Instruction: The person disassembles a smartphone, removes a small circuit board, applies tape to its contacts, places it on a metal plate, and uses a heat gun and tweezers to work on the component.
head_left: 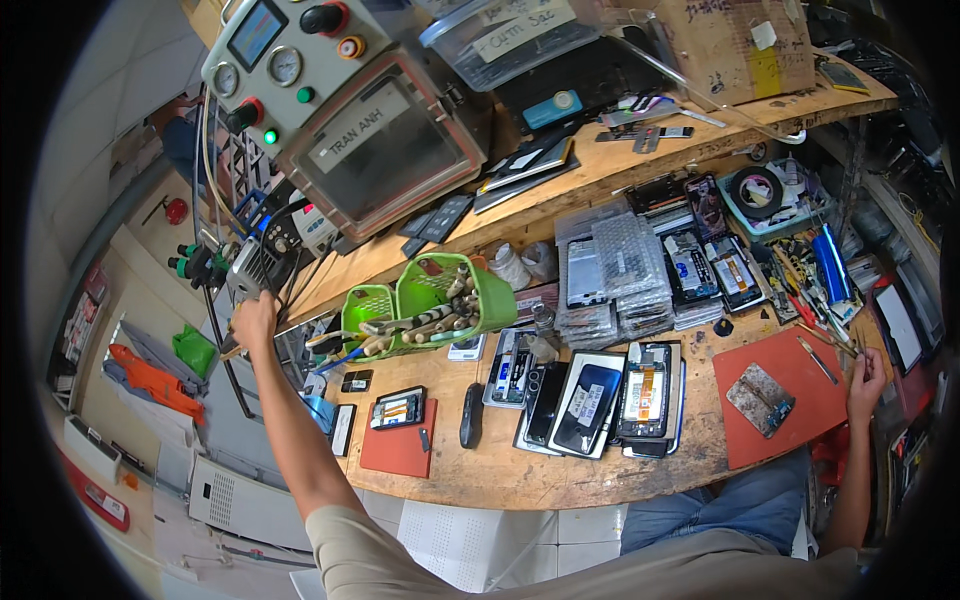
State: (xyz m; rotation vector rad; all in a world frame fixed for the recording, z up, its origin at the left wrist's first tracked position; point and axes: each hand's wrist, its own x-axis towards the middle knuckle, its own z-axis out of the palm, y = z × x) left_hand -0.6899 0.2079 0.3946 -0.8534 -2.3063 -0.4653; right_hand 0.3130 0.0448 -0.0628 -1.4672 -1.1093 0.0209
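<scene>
My left hand [254, 322] reaches out to the far left with its fingers closed. It is against the lower end of a grey boxy device [250, 270] beside the dark stand; what exactly the fingers grip is hidden. At the right edge of the bench, my right hand [867, 380] is closed on thin tweezers [838, 343] that point up and left. Left of that hand lies a red mat [735, 364]. On it rest a worn square metal plate [760, 398] with a dark small part, and a slim pen-like tool [817, 358].
A green basket [490, 300] of brushes and tools stands mid-bench. Opened phones [648, 390] and stacked plastic trays [625, 265] are to its right. A smaller red mat [385, 450] carries an opened phone [398, 408]. A gauge-fitted machine [340, 120] occupies the shelf.
</scene>
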